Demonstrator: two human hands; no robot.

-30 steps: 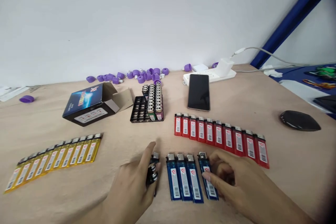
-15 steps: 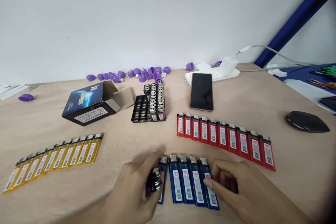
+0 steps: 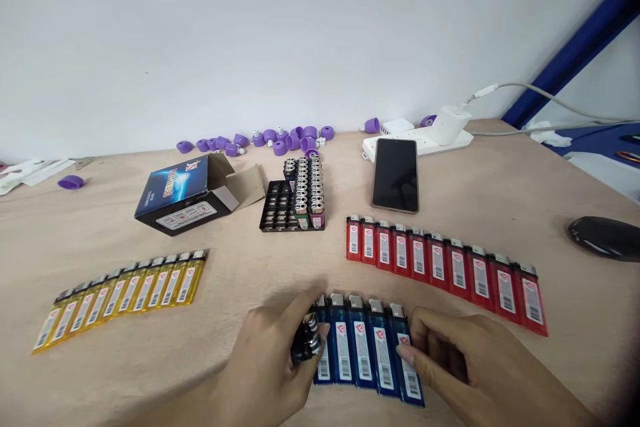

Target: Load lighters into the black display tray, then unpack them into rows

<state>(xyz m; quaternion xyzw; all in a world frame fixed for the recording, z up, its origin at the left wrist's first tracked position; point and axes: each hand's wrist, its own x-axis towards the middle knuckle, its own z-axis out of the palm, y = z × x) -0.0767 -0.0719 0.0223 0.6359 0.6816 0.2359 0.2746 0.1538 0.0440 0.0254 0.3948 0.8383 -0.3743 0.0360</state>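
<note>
Left hand (image 3: 265,363) at about 7 o'clock from the middle of the lower view, clenched around a small dark bunch of lighters (image 3: 307,340), metal heads poking out between thumb and fingers, exact count hidden. Right hand (image 3: 465,363) at about 4 o'clock from that same spot, fingers curled and slightly spread, one fingertip (image 3: 404,355) against the end lighter of the blue row; no clear grip on anything, though hard to be sure through the fingers.

Between the two hands, a row of blue lighters (image 3: 363,350), side by side and touching, each long axis running roughly 12 to 6, heads at the 12 o'clock end, white barcode labels facing up. The dark bunch just at the row's 9 o'clock end, overlapping it, so left hand nearer that end and right hand nearer the 3 o'clock end.

Farther out on the pale wooden table (image 3: 150,380), a slanted row of red lighters (image 3: 440,273) at 1 o'clock and a slanted row of yellow lighters (image 3: 125,297) at 10 o'clock. At 12 o'clock, a black tray (image 3: 273,213) with lighters standing in its far and right part. At 11 o'clock, an open printed box (image 3: 173,190). Near the far edge, a phone (image 3: 395,175), a white power strip (image 3: 400,149) and scattered purple caps (image 3: 285,141). At 3 o'clock, a dark computer mouse (image 3: 605,238).
</note>
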